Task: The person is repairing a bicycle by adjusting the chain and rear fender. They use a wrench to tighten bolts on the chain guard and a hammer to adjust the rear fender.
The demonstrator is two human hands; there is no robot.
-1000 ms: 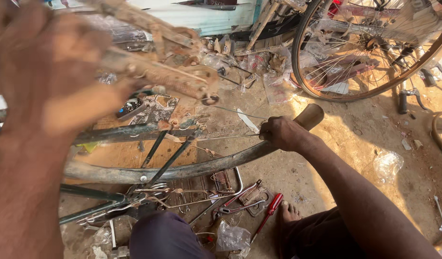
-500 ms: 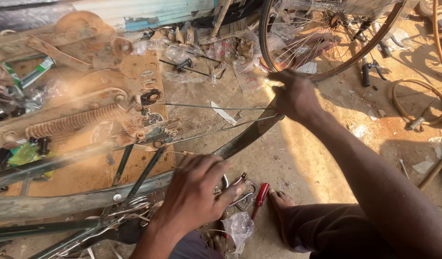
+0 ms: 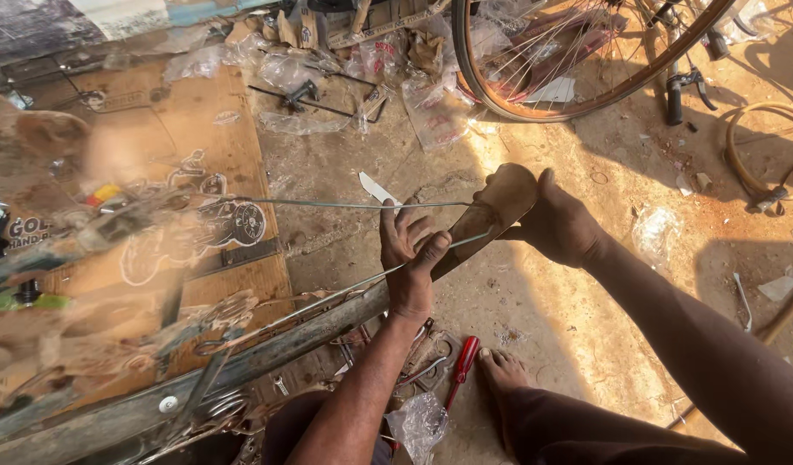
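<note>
rusty curved mudguard: right hand grip clamped on it, left hand pinching wire.

I see bare dirt right of the mudguard, open between my right hand and my foot; that is my widest room. Two thin wires cross the gap left of my left hand, barring a straight reach to the cardboard. Ahead, a wheel and plastic scraps crowd the ground. Near my foot, a red screwdriver and loose tools lie in the way. A hose curls far right.
</note>
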